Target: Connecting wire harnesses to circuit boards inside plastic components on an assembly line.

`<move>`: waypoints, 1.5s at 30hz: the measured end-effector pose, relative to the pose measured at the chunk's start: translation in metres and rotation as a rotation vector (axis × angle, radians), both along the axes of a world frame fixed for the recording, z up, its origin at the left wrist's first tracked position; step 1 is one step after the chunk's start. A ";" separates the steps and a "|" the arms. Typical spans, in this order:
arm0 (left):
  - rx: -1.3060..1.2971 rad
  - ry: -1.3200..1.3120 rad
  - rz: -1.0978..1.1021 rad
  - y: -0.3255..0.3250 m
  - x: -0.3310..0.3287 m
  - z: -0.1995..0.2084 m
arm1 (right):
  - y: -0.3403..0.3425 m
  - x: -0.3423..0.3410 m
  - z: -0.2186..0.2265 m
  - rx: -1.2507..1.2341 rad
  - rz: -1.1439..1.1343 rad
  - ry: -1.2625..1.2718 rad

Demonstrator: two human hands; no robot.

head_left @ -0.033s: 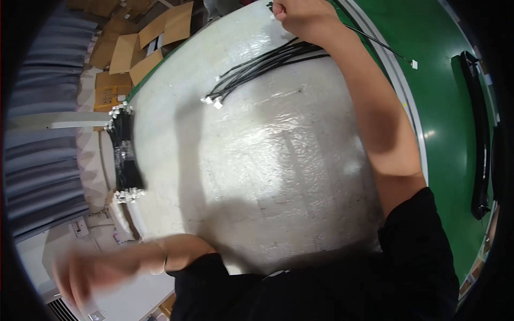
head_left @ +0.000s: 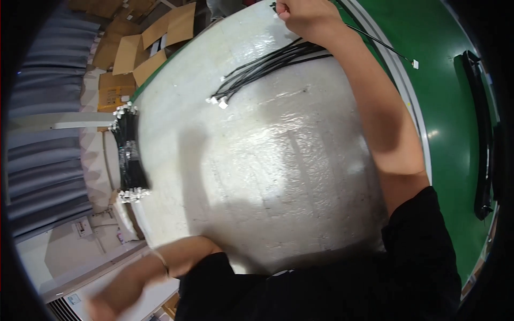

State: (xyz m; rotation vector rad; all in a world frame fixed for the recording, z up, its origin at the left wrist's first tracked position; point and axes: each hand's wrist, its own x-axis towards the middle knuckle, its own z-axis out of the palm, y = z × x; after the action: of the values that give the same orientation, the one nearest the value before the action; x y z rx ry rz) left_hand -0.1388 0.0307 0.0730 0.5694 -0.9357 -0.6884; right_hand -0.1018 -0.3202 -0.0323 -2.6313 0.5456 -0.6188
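Note:
At the top of the view my right hand (head_left: 306,20) is closed, with its fingers curled at the far part of the table. A small dark and white bit shows just beside the fingertips; what the fingers hold is hidden. Beneath that wrist runs a loose bunch of black cables (head_left: 273,60), its white connectors lying on the table to the left. A single black cable (head_left: 383,44) reaches out rightward past the table edge, ending in a white connector. My left hand (head_left: 110,299) is off the table at the lower left, smeared by motion, its fingers unreadable.
The table (head_left: 267,176) has a shiny, film-like covering. On its left edge lies a thick bundle of black cables (head_left: 128,152) with white connectors at both ends. Beyond are an open cardboard box (head_left: 155,40) and a blue-grey curtain (head_left: 51,123). A long black object (head_left: 483,144) lies on the green floor.
My left hand has swung down and a little to the right at the lower left. My right hand stays nearly in place, and the whole view has shifted slightly.

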 end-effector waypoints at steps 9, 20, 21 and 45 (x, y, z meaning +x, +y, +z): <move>0.130 -0.147 0.197 -0.032 0.044 -0.056 | 0.042 0.011 -0.054 -0.260 0.126 0.123; 0.964 -1.485 0.880 -0.108 0.067 -0.153 | 0.058 0.020 -0.059 -0.178 0.158 0.037; 0.953 -1.485 0.879 -0.109 0.066 -0.148 | 0.061 0.019 -0.053 -0.160 0.191 0.018; 0.974 -1.514 1.016 -0.109 0.061 -0.149 | -0.031 0.006 -0.059 0.220 -0.003 -0.074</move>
State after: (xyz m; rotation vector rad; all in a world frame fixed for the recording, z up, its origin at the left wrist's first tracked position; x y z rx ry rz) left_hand -0.0774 -0.0781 -0.0759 2.4106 -1.3793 0.4656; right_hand -0.0961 -0.3511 -0.0918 -2.3930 0.5617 -0.6173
